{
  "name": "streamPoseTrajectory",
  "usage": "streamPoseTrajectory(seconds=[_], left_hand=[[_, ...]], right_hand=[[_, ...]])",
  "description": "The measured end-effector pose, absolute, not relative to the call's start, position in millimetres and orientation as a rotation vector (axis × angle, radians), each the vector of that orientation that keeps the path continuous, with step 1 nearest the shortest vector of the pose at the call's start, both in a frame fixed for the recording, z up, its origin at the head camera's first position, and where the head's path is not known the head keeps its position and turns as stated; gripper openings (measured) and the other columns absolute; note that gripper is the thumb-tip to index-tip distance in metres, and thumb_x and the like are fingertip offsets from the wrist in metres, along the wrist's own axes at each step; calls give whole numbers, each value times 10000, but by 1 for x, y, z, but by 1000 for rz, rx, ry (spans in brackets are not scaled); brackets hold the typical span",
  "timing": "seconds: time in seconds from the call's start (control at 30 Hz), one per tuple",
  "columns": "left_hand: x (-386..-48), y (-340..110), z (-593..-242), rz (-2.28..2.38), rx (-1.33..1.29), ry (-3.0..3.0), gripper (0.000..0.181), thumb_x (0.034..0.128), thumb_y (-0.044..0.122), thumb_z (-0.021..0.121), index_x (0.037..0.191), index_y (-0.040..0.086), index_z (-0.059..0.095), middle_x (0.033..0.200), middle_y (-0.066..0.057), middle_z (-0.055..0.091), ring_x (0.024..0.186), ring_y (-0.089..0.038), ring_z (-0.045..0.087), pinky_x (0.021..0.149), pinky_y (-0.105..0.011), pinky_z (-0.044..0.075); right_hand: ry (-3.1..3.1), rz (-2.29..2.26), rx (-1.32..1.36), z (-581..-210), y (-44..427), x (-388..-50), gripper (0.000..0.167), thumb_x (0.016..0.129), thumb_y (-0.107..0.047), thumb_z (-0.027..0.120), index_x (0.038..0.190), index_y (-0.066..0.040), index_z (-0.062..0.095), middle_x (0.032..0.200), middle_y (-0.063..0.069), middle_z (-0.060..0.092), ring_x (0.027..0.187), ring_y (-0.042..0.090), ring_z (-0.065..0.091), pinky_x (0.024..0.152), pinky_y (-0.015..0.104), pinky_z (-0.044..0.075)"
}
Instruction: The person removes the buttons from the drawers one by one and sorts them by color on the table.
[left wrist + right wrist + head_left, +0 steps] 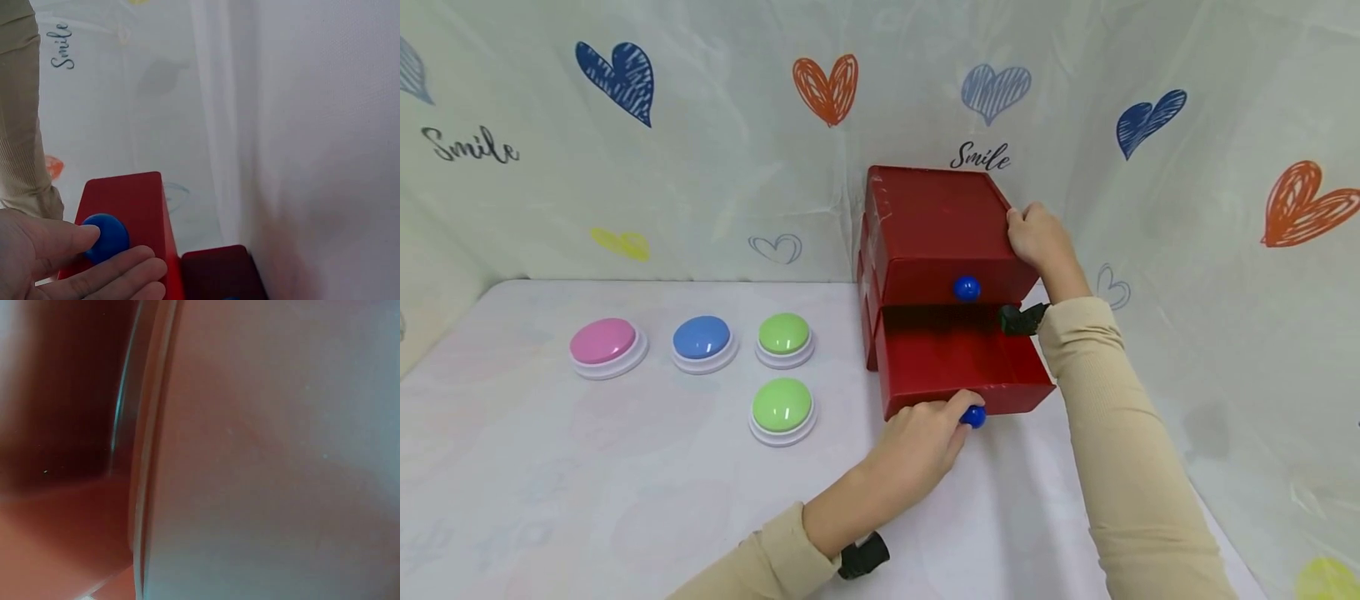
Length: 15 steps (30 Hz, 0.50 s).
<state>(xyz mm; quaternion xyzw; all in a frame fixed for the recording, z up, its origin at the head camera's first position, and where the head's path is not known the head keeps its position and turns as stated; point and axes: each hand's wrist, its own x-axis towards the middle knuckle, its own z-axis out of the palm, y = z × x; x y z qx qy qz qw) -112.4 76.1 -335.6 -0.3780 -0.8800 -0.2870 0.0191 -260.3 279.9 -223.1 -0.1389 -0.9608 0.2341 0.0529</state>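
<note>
A red cabinet (pixel 940 208) of stacked drawers stands against the backdrop. Its lower drawer (pixel 955 367) is pulled out, and its inside shows bare. My left hand (pixel 917 446) pinches the blue knob (pixel 107 237) on that drawer's front, thumb on one side and fingers on the other. At the cabinet's upper right edge, my right hand (pixel 1041 242) holds the corner with bent fingertips over the top; its other fingers are hidden. Red cabinet surfaces (pixel 269 456) fill the right wrist view, where no hand shows. Another blue knob (pixel 967 288) sits on the upper drawer's front.
Left of the cabinet, on the white tabletop (pixel 625 483), sit a pink button (pixel 602 342), a blue button (pixel 702 337) and two green buttons (pixel 783 333), all on white bases. A pale cloth (pixel 715 167) printed with hearts hangs behind and at the sides.
</note>
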Motion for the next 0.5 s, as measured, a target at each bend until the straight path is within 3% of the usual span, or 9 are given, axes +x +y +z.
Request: streamPoseTrajectory(seconds=[0.5], left_hand=[[-124,78,-333,-931,-1156,-2758,409,873,198,644,1251,161,493,1017,1,696,761,-90,652,727,-182,534]], right_hand=[[-2926,734,-439,-223,279,-260,518,996,-362,188,1209,49,418,1059,213,493,955,342,499,821,459,430]])
